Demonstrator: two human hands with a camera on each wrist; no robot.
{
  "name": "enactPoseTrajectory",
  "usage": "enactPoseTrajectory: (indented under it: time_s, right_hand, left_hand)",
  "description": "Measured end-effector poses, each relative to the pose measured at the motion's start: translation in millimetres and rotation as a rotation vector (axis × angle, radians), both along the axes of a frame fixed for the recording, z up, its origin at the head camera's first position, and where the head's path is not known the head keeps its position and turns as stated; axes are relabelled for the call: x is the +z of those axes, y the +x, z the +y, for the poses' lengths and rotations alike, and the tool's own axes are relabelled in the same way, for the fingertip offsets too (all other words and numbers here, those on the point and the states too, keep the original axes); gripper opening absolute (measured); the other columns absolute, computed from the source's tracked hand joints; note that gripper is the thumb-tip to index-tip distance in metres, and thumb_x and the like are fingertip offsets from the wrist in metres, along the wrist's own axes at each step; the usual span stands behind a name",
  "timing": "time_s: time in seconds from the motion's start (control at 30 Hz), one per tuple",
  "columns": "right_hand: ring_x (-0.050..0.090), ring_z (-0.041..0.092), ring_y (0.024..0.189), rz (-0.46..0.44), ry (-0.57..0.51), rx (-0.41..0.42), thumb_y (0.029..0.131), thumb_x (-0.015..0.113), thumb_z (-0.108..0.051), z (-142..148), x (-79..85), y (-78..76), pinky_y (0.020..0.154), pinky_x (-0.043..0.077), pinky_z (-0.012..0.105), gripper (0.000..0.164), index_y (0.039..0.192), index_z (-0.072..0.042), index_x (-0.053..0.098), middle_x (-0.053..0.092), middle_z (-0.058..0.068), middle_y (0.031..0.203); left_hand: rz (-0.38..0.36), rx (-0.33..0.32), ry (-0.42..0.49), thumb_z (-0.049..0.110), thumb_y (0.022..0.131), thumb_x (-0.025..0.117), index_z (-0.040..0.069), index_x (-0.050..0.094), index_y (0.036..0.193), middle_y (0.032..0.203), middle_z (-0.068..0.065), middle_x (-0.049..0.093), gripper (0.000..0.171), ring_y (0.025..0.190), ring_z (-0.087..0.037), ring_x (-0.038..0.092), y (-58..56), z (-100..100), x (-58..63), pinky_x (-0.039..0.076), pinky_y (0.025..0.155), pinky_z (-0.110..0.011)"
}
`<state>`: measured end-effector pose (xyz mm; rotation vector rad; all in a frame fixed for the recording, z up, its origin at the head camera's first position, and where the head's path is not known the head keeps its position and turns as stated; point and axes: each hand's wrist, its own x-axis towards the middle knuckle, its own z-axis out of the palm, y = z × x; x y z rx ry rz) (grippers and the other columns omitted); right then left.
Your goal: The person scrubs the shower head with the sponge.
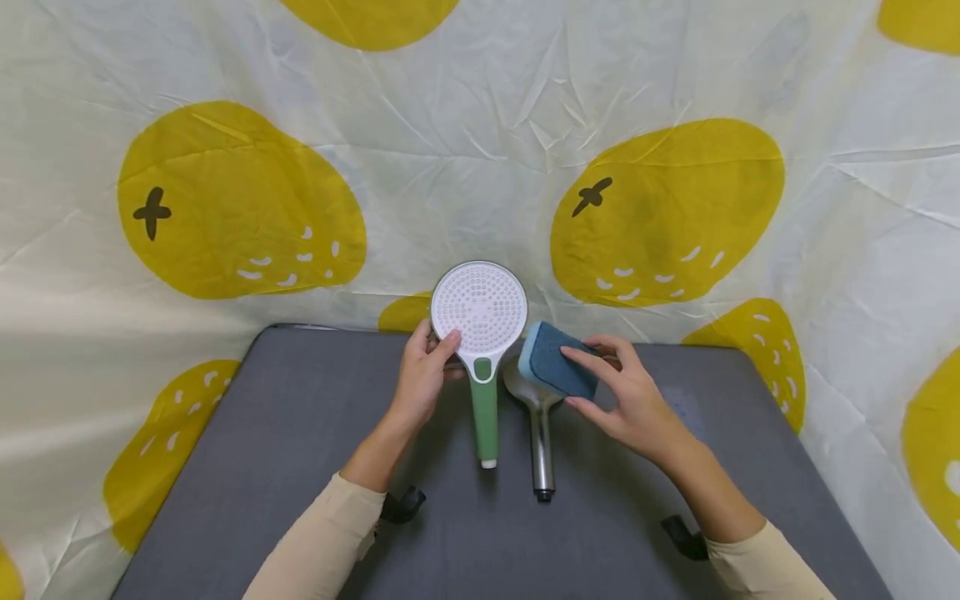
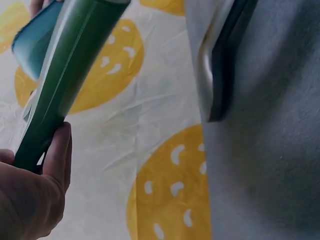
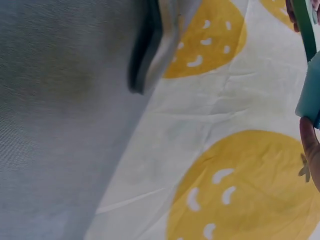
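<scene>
My left hand (image 1: 422, 373) grips a green and white shower head (image 1: 480, 312) by the lower left of its round head, thumb on the nozzle face. The face points toward me and the green handle (image 2: 75, 65) hangs down. Between the thumb and fingers of my right hand (image 1: 626, 396) is a two-layer sponge (image 1: 561, 360), dark blue on one side and light blue on the other. It is held just right of the shower head. Below the sponge a silver shower head (image 1: 542, 442) lies on the table, its round end partly hidden behind the sponge.
The dark grey table (image 1: 300, 467) ends at a back edge just beyond the hands. Behind and beside it hangs a pale cloth (image 1: 465, 183) printed with yellow fruit. Black straps (image 1: 405, 505) show at both wrists.
</scene>
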<state>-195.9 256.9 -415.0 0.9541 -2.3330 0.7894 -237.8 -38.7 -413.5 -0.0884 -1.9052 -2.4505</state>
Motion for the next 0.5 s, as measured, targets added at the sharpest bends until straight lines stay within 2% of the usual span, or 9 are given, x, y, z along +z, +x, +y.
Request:
enactPoseTrajectory:
  time_s: [0.1,0.23,0.37,0.5]
  right_hand:
    - [0.049,0.032,0.127,0.016,0.042,-0.001,0.1,0.055,-0.056,-6,9.7,-1.8,0.105,0.046,0.024,0.06,0.141,-0.013,0.063,0.05,0.024,0.137]
    - [0.047,0.037,0.127,0.064,0.108,0.031,0.101,0.058,-0.051,-17,21.5,-7.7,0.094,0.053,0.046,0.055,0.141,-0.013,0.062,0.049,0.026,0.138]
    - [0.049,0.039,0.125,0.087,0.173,0.061,0.098,0.071,-0.038,-27,32.1,-16.4,0.09,0.055,0.05,0.052,0.144,-0.015,0.06,0.05,0.026,0.139]
    - [0.05,0.039,0.125,0.075,0.226,0.061,0.088,0.084,-0.022,-33,40.3,-22.4,0.09,0.054,0.051,0.063,0.146,-0.018,0.058,0.051,0.024,0.14]
  left_hand:
    - [0.005,-0.019,-0.022,0.009,0.104,0.059,0.002,0.056,0.134,0.1,-0.007,0.072,0.03,0.084,-0.014,0.07,-0.6,1,4.5,0.064,0.061,-0.031]
    - [0.002,-0.048,-0.047,0.015,0.107,0.056,0.008,0.056,0.139,0.108,-0.015,0.071,0.032,0.092,-0.018,0.07,-2.3,2,7.8,0.065,0.066,-0.036]
    - [-0.012,-0.072,-0.042,0.018,0.108,0.054,0.01,0.055,0.14,0.113,-0.018,0.069,0.033,0.092,-0.02,0.071,-4.6,4,11.2,0.066,0.07,-0.043]
    - [-0.009,-0.09,-0.037,0.019,0.108,0.054,0.012,0.055,0.14,0.114,-0.017,0.068,0.033,0.088,-0.021,0.072,-7.9,7,15.9,0.066,0.071,-0.045]
